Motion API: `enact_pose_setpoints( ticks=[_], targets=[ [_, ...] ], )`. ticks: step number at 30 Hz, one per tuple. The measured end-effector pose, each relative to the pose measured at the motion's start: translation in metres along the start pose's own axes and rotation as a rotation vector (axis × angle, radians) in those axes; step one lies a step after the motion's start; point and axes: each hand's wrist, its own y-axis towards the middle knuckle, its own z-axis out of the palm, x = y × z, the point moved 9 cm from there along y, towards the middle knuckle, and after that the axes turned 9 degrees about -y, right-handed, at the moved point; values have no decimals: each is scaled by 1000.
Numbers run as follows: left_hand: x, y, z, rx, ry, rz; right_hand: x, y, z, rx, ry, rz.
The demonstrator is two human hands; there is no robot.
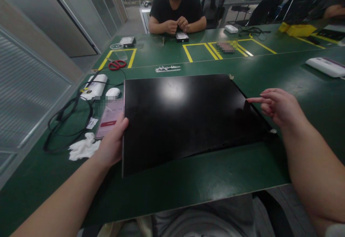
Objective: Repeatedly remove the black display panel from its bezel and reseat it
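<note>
A large glossy black panel (185, 118) lies flat on the green table (188, 179) in front of me. My left hand (111, 145) grips its left edge, thumb on top and fingers underneath. My right hand (277, 105) is at the panel's right edge, its index finger stretched out and touching the edge while the other fingers curl in with nothing in them. A small pale tab (272, 131) sticks out at the panel's near right corner.
Left of the panel lie a phone (109, 118), a white mouse (112, 92), a white cloth (82, 149), black cables (67, 122) and red scissors (117, 64). A strip of small parts (167, 68) lies behind the panel. A person in black (176, 8) sits opposite. A white device (326, 66) rests at right.
</note>
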Motion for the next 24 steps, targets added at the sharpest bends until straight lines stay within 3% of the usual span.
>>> enact_pose_setpoints(
  ticks=[5, 10, 18, 24],
  targets=[
    [-4, -1, 8, -55, 111, 26, -4, 3, 0, 10, 0, -1],
    [-1, -4, 17, 7, 91, -45, -9, 5, 3, 30, -20, 13],
    [2, -8, 3, 0, 114, -113, -10, 6, 7, 76, -34, 38],
    [-1, -1, 10, -59, 135, -88, -12, 7, 6, 47, -22, 29]
  ],
)
